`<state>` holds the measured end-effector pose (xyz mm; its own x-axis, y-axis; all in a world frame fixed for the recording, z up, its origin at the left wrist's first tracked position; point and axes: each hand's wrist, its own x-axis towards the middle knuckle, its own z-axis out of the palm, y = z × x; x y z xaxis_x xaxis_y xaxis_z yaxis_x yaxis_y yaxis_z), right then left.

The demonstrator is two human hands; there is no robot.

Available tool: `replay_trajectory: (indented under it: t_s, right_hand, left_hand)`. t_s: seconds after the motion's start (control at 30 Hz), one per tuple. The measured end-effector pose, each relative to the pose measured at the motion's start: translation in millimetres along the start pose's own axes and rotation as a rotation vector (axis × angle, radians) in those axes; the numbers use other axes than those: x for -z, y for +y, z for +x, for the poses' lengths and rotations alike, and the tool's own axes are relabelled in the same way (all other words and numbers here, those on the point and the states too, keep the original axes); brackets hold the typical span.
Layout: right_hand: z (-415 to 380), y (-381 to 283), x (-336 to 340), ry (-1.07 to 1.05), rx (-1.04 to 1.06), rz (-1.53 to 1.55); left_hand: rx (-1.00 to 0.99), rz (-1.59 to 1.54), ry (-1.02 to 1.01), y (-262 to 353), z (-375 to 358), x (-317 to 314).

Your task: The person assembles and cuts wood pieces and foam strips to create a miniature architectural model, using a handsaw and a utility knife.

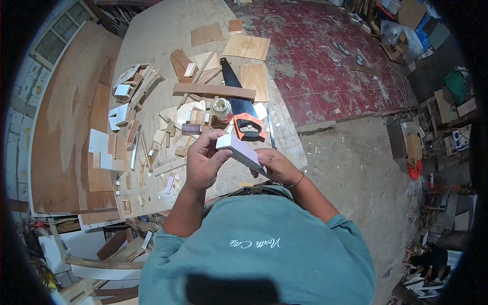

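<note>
Between my two hands, close in front of my body, is a pale, whitish-lilac block (243,152), tilted, with its white end toward the left. My left hand (206,160) grips that white end, thumb along the near side. At the other end my right hand (274,165) is closed round the block, its thumb on the upper face. Just beyond the block lies a handsaw (247,127) with an orange and black handle and a dark blade. A glass jar (222,110) stands left of the saw handle.
A long brown wood strip (213,91) crosses the saw blade. Several offcuts and small wooden pieces cover the worktable (152,30). Flat wooden panels (247,47) lie at the far side. A large plywood sheet (71,117) leans at left. Red floor (315,61) lies beyond the table's right edge.
</note>
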<state>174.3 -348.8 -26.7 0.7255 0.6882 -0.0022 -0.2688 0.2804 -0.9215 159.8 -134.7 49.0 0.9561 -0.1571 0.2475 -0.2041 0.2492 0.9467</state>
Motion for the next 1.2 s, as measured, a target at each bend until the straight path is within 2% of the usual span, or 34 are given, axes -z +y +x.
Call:
replay_trajectory:
  t_s: [0.17, 0.23, 0.33, 0.6, 0.67, 0.7, 0.77, 0.8, 0.83, 0.87, 0.97, 1.07, 1.2]
  right_hand:
    - [-1, -1, 4, 0.001, -0.015, 0.028]
    - [-3, -4, 3, 0.002, -0.025, 0.043]
    - [-4, -8, 2, 0.002, -0.026, 0.057]
    - [-5, -4, 6, 0.011, 0.021, 0.025]
    - [-4, -4, 3, 0.151, 0.055, -0.049]
    - [-3, -7, 1, 0.146, 0.056, -0.050]
    - [-4, -14, -6, 0.369, 0.204, -0.504]
    - [-4, -16, -8, 0.366, 0.207, -0.504]
    - [-4, -17, -9, 0.392, 0.244, -0.605]
    - [-3, -18, -10, 0.416, 0.284, -0.707]
    - [1, -14, -10, 0.405, 0.310, -0.743]
    - [7, -9, -13, 0.379, 0.336, -0.794]
    - [12, -4, -22, 0.328, 0.254, -0.757]
  left_hand:
    - [-0.075, -0.031, 0.033, -5, 0, -10]
    - [-0.276, -0.060, 0.043, -9, 1, -15]
    - [-0.334, 0.082, -0.025, -14, -1, -8]
    - [-0.319, 0.065, -0.064, -21, 2, -10]
    - [-0.327, 0.011, -0.003, -23, 3, -16]
    - [-0.330, 0.014, 0.000, -23, 3, -17]
    - [-0.079, -0.027, 0.059, -23, -1, -19]
    - [0.046, -0.046, 0.087, -23, -4, -20]
    - [0.088, -0.187, 0.128, -30, -7, -20]
    - [0.083, -0.183, 0.129, -32, -8, -18]
    - [0.028, -0.118, 0.051, -32, -7, -8]
    - [0.050, -0.075, 0.061, -31, -10, 4]
    - [0.063, -0.161, 0.162, -28, -17, 16]
